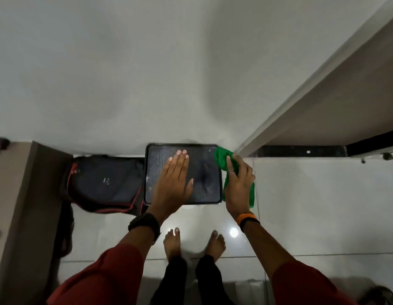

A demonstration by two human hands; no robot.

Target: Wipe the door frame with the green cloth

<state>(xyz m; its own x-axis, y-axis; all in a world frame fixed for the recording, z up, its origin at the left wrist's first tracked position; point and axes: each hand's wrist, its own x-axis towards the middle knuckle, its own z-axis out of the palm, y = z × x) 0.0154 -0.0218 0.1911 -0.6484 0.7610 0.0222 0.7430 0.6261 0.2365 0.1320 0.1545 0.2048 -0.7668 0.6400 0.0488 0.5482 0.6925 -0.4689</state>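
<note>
My right hand (pixel 238 186) is shut on the green cloth (pixel 223 159), which sticks out above my fingers and hangs down past my palm. The cloth's top end sits close to the foot of the pale door frame (pixel 301 89), which runs up to the upper right. My left hand (pixel 174 181) is stretched forward with flat, spread fingers and holds nothing; it appears to rest against the white wall (pixel 125 73). Both sleeves are dark red.
Below my hands a dark rectangular tray-like mat (pixel 211 194) lies on the glossy white tile floor (pixel 323 205) against the wall. A black bag with red trim (pixel 103 183) sits to its left beside a brown panel (pixel 21 205). My bare feet stand below. A black threshold strip (pixel 301 151) crosses the doorway.
</note>
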